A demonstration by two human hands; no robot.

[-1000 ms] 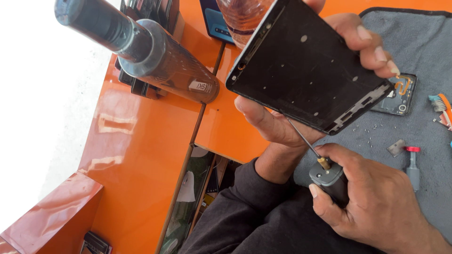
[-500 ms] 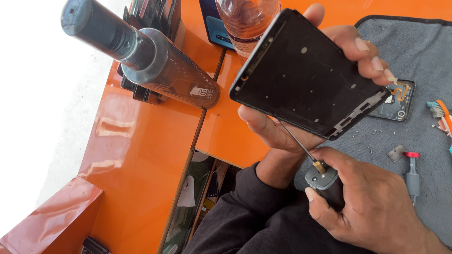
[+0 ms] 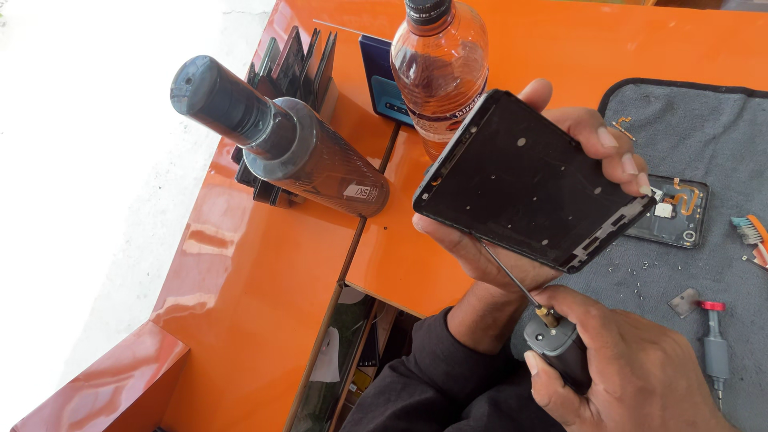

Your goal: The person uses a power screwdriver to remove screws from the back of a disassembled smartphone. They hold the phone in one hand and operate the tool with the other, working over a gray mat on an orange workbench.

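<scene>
Orange and glossy, our counter [image 3: 264, 264] carries a grey work mat [image 3: 704, 136] strewn with tiny screws. Above it our left hand [image 3: 512, 248] has its grip clasped around a black phone frame [image 3: 528, 180], tilted, while our right hand [image 3: 632, 368] clenches a screwdriver [image 3: 552, 336], tip touching the frame's lower edge. Pale pavement lies beyond.

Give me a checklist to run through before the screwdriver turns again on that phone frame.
1. Left hand grips the black phone frame from beneath: ok.
2. Right hand wraps the screwdriver handle: ok.
3. Tip seated in a screw at the frame's lower edge: cannot tell.
4. Loose screws kept on the grey mat: ok.
5. Plastic bottle standing close behind the frame: not ok.
</scene>
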